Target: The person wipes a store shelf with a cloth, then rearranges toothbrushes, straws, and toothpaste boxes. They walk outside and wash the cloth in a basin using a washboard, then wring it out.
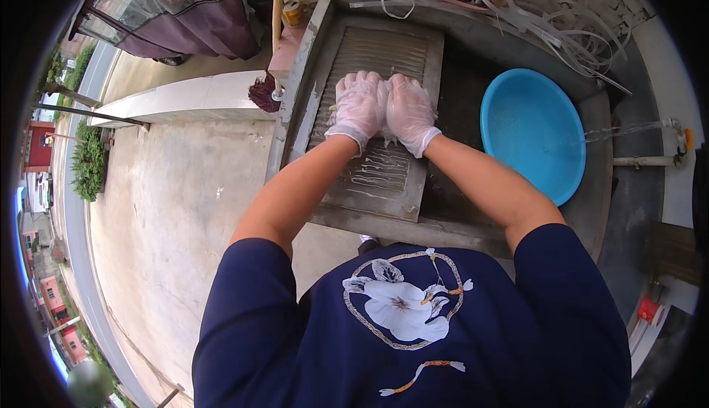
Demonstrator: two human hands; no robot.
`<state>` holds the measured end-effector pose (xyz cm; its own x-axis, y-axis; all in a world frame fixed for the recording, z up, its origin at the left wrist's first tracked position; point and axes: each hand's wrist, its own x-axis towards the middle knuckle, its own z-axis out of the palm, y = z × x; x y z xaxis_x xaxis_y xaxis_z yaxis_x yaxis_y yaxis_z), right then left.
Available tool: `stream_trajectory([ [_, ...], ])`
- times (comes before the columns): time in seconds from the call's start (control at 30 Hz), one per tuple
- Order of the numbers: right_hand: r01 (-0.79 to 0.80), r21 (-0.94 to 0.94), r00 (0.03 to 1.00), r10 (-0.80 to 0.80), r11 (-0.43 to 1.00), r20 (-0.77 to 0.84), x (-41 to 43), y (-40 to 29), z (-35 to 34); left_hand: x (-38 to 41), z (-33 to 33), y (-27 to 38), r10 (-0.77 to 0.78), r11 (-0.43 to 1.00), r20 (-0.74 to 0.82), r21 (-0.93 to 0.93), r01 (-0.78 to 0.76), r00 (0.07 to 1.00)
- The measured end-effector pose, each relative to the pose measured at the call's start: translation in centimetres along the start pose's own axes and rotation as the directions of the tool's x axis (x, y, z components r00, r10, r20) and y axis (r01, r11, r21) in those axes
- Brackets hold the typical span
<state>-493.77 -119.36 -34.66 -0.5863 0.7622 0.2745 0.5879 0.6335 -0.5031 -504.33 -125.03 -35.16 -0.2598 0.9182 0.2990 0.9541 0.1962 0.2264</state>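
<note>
My left hand (357, 103) and my right hand (410, 108), both in clear plastic gloves, are curled into fists side by side on the ribbed concrete washboard (382, 48) of a wash trough. A small wet item (391, 134), pale and sudsy, shows between them. The hands hide most of it, so I cannot tell whether it is cloth. A yellowish bit pokes out left of my left hand. Soapy water streaks the ribs below my wrists. To the right, a blue plastic basin (487, 125) stands in the trough, with water running into it from a tap (677, 131).
The trough's concrete rim (299, 59) surrounds the washboard. Tangled plastic strapping (532, 15) lies along the back rim by a brick wall. At the left are a mop head (263, 93), a yellow can (292, 12) and a covered vehicle (205, 26). A pipe (642, 161) runs below the tap.
</note>
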Motion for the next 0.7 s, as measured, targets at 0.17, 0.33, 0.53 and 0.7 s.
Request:
stream_trajectory([
  [0.17,-0.032,-0.267,0.988,-0.011,0.963,-0.156,4.2,1.2,2.0,3.7,2.1,-1.2,-0.238,0.971,0.025,0.012,0.237,0.971],
  [0.33,0.196,0.147,0.955,-0.223,0.969,0.195,-7.2,0.6,-2.3,-4.9,-6.3,1.0,-0.005,0.973,0.496,-0.198,0.119,0.868],
  [0.53,0.167,-0.101,0.986,-0.163,0.981,0.040,1.7,0.2,1.3,1.2,0.5,-2.7,-0.063,0.981,0.156,0.193,0.032,0.986],
  [0.7,0.043,-0.198,0.987,-0.011,0.979,0.158,1.2,1.6,1.6,0.2,-0.9,-0.5,-0.289,0.957,0.320,0.060,0.285,0.902],
])
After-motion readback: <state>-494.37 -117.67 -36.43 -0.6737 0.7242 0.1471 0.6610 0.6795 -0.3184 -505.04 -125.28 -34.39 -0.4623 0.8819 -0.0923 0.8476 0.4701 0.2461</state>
